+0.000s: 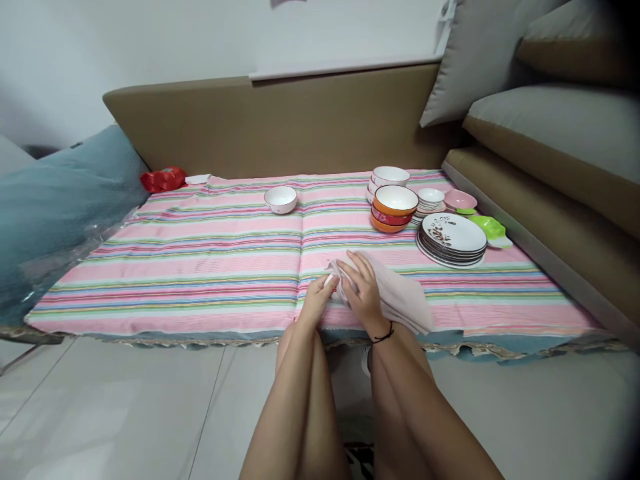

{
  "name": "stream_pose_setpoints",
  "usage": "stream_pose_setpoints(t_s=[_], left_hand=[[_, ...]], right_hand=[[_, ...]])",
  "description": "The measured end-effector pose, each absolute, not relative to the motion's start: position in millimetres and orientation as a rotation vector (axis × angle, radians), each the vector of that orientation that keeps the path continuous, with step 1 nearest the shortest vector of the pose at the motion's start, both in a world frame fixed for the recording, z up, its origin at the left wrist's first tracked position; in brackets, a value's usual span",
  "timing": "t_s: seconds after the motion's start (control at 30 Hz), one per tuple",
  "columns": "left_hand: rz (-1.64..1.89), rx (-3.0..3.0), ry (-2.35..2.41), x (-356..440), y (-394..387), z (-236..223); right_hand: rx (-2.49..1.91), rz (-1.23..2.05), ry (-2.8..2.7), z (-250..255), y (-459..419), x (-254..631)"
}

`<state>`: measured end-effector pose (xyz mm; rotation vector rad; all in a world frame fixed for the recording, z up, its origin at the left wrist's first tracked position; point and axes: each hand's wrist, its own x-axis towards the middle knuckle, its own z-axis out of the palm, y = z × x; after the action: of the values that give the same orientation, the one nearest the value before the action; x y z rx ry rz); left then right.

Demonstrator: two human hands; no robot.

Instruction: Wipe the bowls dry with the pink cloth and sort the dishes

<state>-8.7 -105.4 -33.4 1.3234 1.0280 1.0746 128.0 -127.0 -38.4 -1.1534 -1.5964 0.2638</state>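
Note:
At the front edge of the striped cover, my left hand (pixel 319 299) pinches a small white piece with a red mark (pixel 334 289), mostly hidden by fingers and fabric, so its kind cannot be told. My right hand (pixel 363 288) is closed over a pale pinkish-grey cloth (pixel 403 290) and presses it around that piece. The cloth trails to the right over my knee. Beyond my hands stand stacked orange and red bowls (pixel 395 207), with white bowls (pixel 390 177) behind them. A single white bowl (pixel 281 199) sits apart, further left.
Patterned plates (pixel 453 235) are piled to the right, beside small white dishes (pixel 431 198), a pink bowl (pixel 460 199) and a green dish (pixel 489 229). A red shiny bundle (pixel 163 179) lies back left. Cushions (pixel 555 133) line the right side; a brown backrest (pixel 280 127) runs behind.

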Motion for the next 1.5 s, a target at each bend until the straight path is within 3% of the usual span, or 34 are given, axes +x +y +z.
stream_pose_setpoints(t_s=[0.13,0.3,0.4,0.57,0.77,0.87,1.13,1.37,1.5], left_hand=[[1.101,1.322,1.036,-9.2,-105.4,-32.0],[1.111,1.238,1.000,-8.2,-111.3,-31.6],[1.101,1.144,0.871,-6.9,-115.1,-29.0],[1.118,1.101,0.901,-7.9,-112.5,-29.8],[1.144,1.298,1.126,-10.1,-103.3,-40.7],[1.156,1.316,1.121,-6.8,-101.7,-38.4],[1.160,1.300,1.142,-8.2,-109.8,-31.7],[1.241,1.218,1.150,-16.9,-108.8,-35.8],[1.279,0.996,1.080,-13.7,-109.1,-34.6]], right_hand=[[-1.184,0.257,-1.575,-37.1,-126.1,123.5],[-1.213,0.697,-1.118,-45.0,-113.2,129.0],[-1.225,0.804,-1.000,-49.5,-107.5,134.5],[-1.236,0.746,-1.020,-49.9,-110.9,135.7],[-1.240,0.187,-1.644,-38.3,-125.5,127.4],[-1.267,0.099,-1.696,-37.0,-124.9,124.2],[-1.218,0.489,-1.356,-45.5,-116.9,130.1],[-1.083,0.342,-1.634,-33.2,-124.2,128.0],[-1.171,0.698,-1.154,-41.7,-112.5,132.4]])
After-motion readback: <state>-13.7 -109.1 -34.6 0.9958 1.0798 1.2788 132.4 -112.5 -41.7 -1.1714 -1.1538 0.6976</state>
